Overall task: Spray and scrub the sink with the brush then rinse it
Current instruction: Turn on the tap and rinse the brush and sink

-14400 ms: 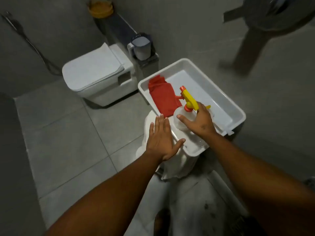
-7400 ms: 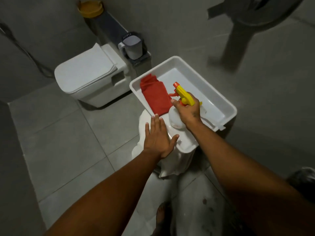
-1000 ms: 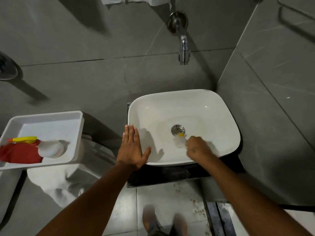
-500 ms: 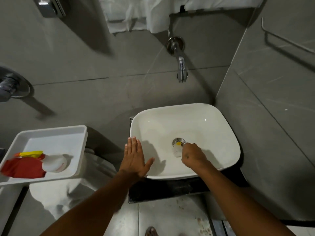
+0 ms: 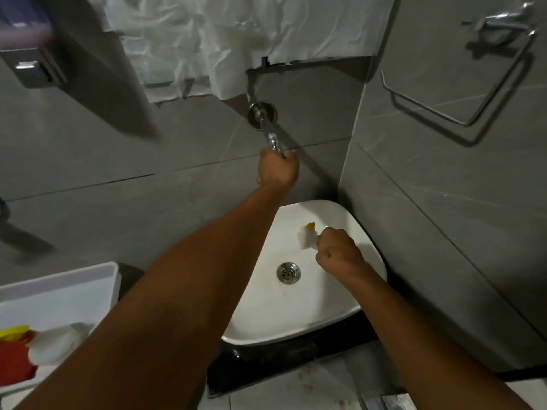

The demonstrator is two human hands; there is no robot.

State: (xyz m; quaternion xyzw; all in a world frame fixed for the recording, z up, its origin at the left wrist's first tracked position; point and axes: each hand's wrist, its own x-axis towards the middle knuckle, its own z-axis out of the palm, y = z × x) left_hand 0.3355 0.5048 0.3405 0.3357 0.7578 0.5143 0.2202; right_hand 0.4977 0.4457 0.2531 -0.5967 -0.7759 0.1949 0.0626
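A white basin sink (image 5: 313,315) sits in the corner with a chrome drain (image 5: 288,272) in its bowl. My right hand (image 5: 339,252) is closed on a small brush (image 5: 306,238) with white bristles and a yellow end, held against the far inner wall of the sink. My left hand (image 5: 276,170) reaches up and grips the end of the chrome wall tap (image 5: 265,121) above the sink. No water stream is visible. The spray bottle (image 5: 51,344) with its yellow and orange trigger lies in the white tray (image 5: 74,288) at the lower left.
A red cloth (image 5: 13,363) lies in the tray beside the bottle. White crumpled sheeting (image 5: 236,39) hangs on the wall above the tap. A chrome towel ring (image 5: 461,93) is fixed on the right wall. A wall-mounted dispenser (image 5: 32,66) is at the upper left.
My left hand left the sink's front rim and rose to grip the tap. My right hand moved the brush from the drain to the far right part of the bowl. The view tilted up.
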